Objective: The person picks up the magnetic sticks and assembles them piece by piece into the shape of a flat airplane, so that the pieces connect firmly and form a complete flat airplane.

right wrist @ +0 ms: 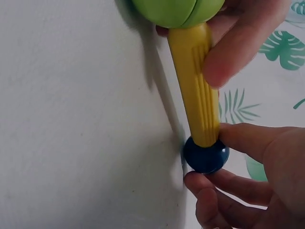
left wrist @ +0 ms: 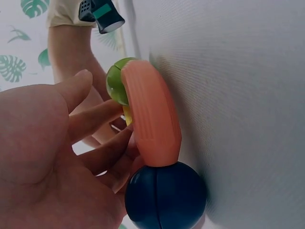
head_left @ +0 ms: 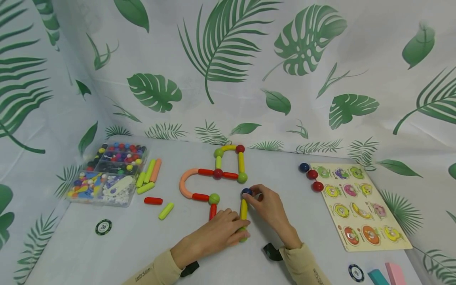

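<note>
My right hand (head_left: 268, 208) pinches a dark blue ball (head_left: 246, 191) between thumb and fingers, at the far end of a yellow stick (head_left: 244, 209). The right wrist view shows the ball (right wrist: 206, 155) seated against the stick's tip. My left hand (head_left: 215, 231) grips the same stick at its near end, beside a light green ball (head_left: 243, 238). From that green ball, a curved orange stick (left wrist: 152, 114) runs to a second blue ball (left wrist: 166, 195), close to the left palm. In the head view, the left hand hides this second ball.
Joined sticks and balls, including a red ball (head_left: 217, 173) and a curved orange piece (head_left: 184, 184), lie beyond my hands. Loose sticks (head_left: 165, 211) and a compartment box (head_left: 117, 173) are at left. A fruit puzzle board (head_left: 356, 209) lies right, with a loose blue ball (head_left: 304, 168) nearby.
</note>
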The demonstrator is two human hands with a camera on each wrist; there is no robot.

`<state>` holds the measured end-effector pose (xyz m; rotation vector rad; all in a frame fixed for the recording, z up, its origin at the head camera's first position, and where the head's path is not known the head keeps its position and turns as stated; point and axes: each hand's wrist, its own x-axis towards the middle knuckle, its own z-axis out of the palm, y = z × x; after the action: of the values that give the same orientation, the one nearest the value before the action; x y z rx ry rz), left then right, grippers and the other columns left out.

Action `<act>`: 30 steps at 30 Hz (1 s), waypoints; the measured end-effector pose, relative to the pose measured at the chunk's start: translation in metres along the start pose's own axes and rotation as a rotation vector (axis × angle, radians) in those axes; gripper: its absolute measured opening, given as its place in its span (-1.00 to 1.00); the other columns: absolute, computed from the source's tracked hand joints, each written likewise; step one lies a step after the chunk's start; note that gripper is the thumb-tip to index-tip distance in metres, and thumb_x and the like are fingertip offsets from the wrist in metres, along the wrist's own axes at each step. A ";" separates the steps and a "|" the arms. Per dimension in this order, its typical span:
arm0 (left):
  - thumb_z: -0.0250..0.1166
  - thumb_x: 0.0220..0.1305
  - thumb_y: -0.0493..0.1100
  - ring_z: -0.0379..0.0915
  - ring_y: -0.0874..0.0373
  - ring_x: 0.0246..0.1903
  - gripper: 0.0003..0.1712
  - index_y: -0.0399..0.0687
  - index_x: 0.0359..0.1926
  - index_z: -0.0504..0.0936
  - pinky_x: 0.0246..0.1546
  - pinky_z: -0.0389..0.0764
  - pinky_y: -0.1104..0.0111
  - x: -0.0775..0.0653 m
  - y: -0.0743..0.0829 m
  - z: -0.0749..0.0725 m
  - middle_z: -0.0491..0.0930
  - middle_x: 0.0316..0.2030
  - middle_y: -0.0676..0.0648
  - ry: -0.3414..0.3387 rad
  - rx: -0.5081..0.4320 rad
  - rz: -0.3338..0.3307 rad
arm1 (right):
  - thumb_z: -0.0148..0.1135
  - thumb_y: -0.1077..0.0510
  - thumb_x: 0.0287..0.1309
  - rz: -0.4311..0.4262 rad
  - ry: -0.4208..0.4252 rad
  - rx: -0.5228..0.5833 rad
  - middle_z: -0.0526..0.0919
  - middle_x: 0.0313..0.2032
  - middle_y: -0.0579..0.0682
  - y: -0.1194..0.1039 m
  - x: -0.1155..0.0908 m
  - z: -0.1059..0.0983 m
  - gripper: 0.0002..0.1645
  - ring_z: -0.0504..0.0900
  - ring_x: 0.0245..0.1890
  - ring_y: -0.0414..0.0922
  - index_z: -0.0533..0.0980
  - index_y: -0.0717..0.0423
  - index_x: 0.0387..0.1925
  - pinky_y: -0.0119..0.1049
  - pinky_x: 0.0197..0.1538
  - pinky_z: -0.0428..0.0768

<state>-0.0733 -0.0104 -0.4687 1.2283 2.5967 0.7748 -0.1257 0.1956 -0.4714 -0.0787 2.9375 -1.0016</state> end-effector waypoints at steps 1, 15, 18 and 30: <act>0.04 0.54 0.18 0.36 0.28 -0.13 -0.51 0.07 0.25 0.62 -0.05 0.45 0.49 0.000 0.000 0.000 0.60 -0.08 0.10 -0.005 0.001 -0.004 | 0.41 -0.14 0.23 -0.001 -0.005 0.001 0.67 -0.30 -0.05 0.000 0.000 0.000 -0.57 0.48 -0.38 -0.16 0.63 0.08 -0.06 -0.37 -0.35 0.42; 0.14 0.53 0.06 0.44 0.23 -0.05 -0.62 0.01 0.17 0.65 0.07 0.54 0.35 -0.023 -0.011 -0.019 0.64 -0.02 0.08 0.158 0.060 -0.075 | 0.39 -0.14 0.24 0.011 -0.040 0.009 0.66 -0.30 -0.06 -0.004 -0.002 0.000 -0.57 0.49 -0.38 -0.15 0.63 0.06 -0.03 -0.38 -0.36 0.44; 0.27 0.44 0.00 0.45 0.24 -0.09 -0.71 -0.01 0.05 0.70 0.00 0.58 0.34 -0.039 -0.023 -0.028 0.66 -0.08 0.08 0.269 0.078 -0.152 | 0.39 -0.14 0.24 0.018 -0.046 0.000 0.65 -0.30 -0.06 -0.005 -0.002 0.001 -0.56 0.48 -0.37 -0.15 0.63 0.07 -0.03 -0.37 -0.35 0.44; 0.54 0.15 -0.07 0.44 0.10 -0.19 -0.69 -0.11 -0.17 0.70 -0.13 0.50 0.17 -0.121 -0.074 -0.043 0.61 -0.26 -0.01 0.500 0.167 -0.514 | 0.38 -0.14 0.25 0.034 -0.048 -0.009 0.67 -0.26 -0.05 -0.001 -0.003 -0.001 -0.56 0.49 -0.35 -0.14 0.63 0.06 -0.01 -0.36 -0.32 0.46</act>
<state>-0.0604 -0.1579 -0.4790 0.3659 3.2199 0.8445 -0.1227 0.1954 -0.4694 -0.0520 2.8902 -0.9685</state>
